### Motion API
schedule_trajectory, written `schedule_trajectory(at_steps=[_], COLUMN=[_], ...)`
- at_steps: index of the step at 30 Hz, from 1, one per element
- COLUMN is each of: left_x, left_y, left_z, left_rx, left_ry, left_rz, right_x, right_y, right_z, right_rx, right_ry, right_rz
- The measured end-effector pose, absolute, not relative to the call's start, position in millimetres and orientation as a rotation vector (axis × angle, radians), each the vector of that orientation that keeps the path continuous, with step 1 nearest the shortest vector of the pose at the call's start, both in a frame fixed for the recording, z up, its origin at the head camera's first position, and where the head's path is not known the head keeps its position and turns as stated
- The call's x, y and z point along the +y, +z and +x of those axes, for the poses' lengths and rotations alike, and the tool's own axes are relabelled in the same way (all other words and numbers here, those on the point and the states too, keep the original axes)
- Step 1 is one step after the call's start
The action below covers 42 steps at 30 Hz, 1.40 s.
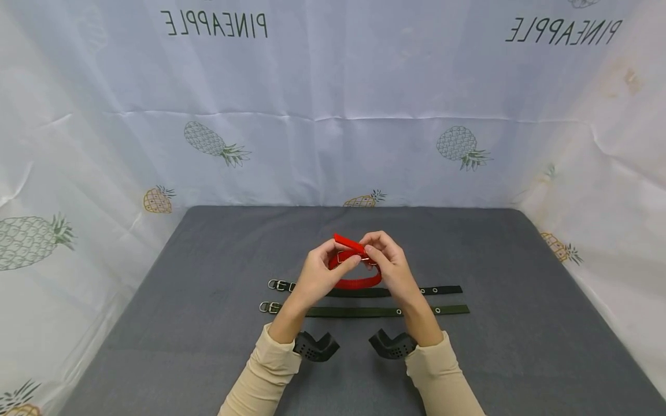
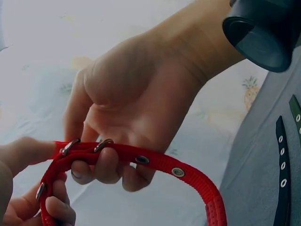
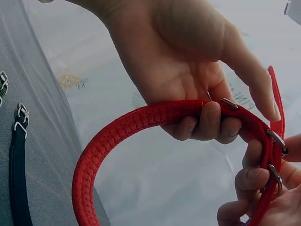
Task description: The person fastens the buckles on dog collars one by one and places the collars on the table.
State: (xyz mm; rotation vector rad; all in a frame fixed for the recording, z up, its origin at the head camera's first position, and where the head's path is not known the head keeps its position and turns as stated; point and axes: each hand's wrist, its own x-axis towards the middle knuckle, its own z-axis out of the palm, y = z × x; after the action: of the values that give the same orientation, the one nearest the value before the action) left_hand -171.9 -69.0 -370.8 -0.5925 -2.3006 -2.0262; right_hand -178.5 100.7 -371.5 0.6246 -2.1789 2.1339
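Observation:
A red collar [image 1: 359, 283] with metal eyelets and a buckle is held up in a loop above the table, between both hands. My left hand [image 1: 319, 274] grips the band beside the buckle [image 3: 276, 141], its fingers curled round the strap. On the other side my right hand [image 1: 392, 266] holds the band, with its fingers wrapped under it and its thumb at the strap's loose end [image 3: 277, 94]. That red end sticks out past the buckle frame, up and to the left in the head view. Eyelets show on the band [image 2: 178, 172] in the left wrist view.
Behind the hands lies a black collar [image 1: 359, 293], stretched out flat, and nearer is a dark green collar [image 1: 354, 312], parallel to it. Both rest on the grey tablecloth [image 1: 171, 323]. A white pineapple-print curtain [image 1: 322, 156] hangs round the back and sides.

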Motion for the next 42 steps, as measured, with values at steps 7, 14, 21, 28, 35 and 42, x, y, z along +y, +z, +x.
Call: schedule_trajectory(at_steps=[7,14,21,28,35,42], left_x=[-71,-77,-80,-77,-74,-76], left_y=[-373,-373,-378,-387,-391,-386], left_z=[-176,-179,-179,-178,-181,-182], left_rx=[-2.292,-2.252,-2.217,-2.211,-2.219,-2.243], left_ry=[-1.990,-1.985,-1.978,-1.796,-1.663,-1.697], left_rz=[-0.684,-0.753,-0.778,-0.834,-0.850,-0.901], right_x=[104,109,109,109,112,116], right_y=[-370,-370,-376,-378,-373,-368], right_z=[-181,-183,-184,-178,-177,-178], right_rx=[-2.180,-2.103,-2.043,-2.147,-2.275,-2.269], right_ry=[2.141,2.212,2.276,2.312,2.243,2.252], right_rz=[0.663,0.630,0.617,0.528,0.562,0.647])
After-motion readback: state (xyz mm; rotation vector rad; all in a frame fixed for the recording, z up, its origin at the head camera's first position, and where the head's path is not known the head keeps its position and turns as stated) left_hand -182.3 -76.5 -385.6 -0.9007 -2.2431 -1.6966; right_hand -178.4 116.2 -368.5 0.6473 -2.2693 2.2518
